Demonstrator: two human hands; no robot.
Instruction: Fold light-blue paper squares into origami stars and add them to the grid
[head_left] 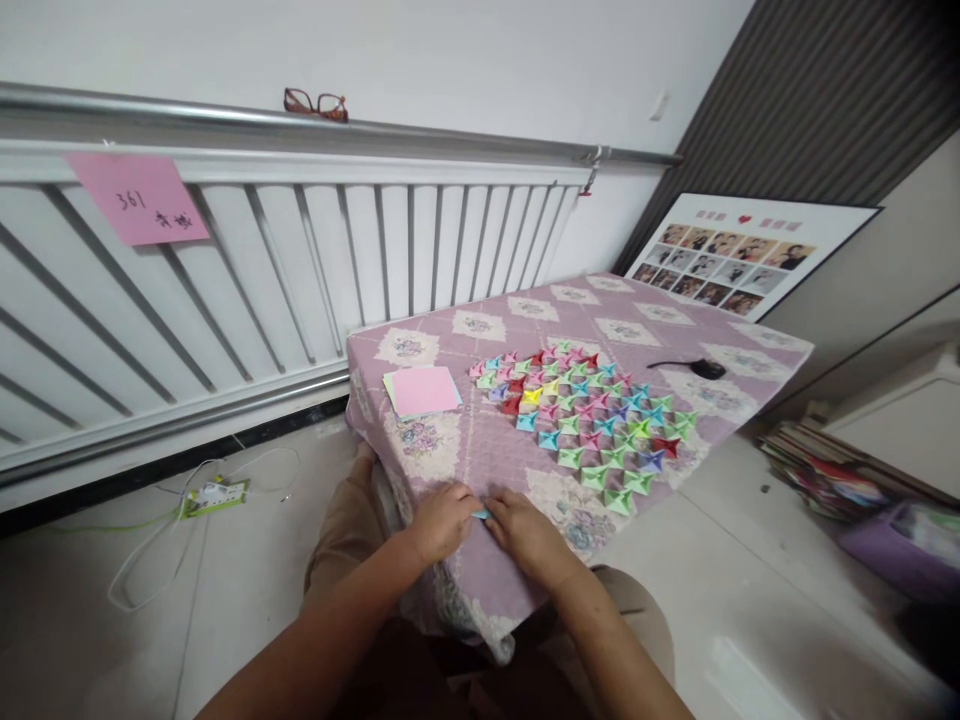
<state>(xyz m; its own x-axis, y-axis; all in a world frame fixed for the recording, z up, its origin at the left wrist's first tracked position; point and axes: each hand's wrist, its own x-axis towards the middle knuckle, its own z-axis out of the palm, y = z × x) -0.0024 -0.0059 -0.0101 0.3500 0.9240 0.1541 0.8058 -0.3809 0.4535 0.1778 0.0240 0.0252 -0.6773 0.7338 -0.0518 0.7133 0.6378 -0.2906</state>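
A small piece of light-blue folded paper (481, 514) lies at the near end of the cloth-covered table (487, 455), mostly hidden under my fingers. My left hand (444, 520) presses on its left side with the fingers curled together. From the other side, my right hand (525, 530) pinches it, fingertips close to those of the left. Beyond my hands sits a stack of square paper sheets (424, 390), pink on top with green and blue edges showing. To the right of the stack, several folded paper cranes (592, 410) in many colours stand in slanting rows.
A black object with a thin cord (706, 369) lies toward the table's right side. Behind the table runs a white radiator (322, 250) with a pink note (139, 198) and, above, glasses (316, 104) on a pipe. A power strip (215, 496) and cables lie on the floor.
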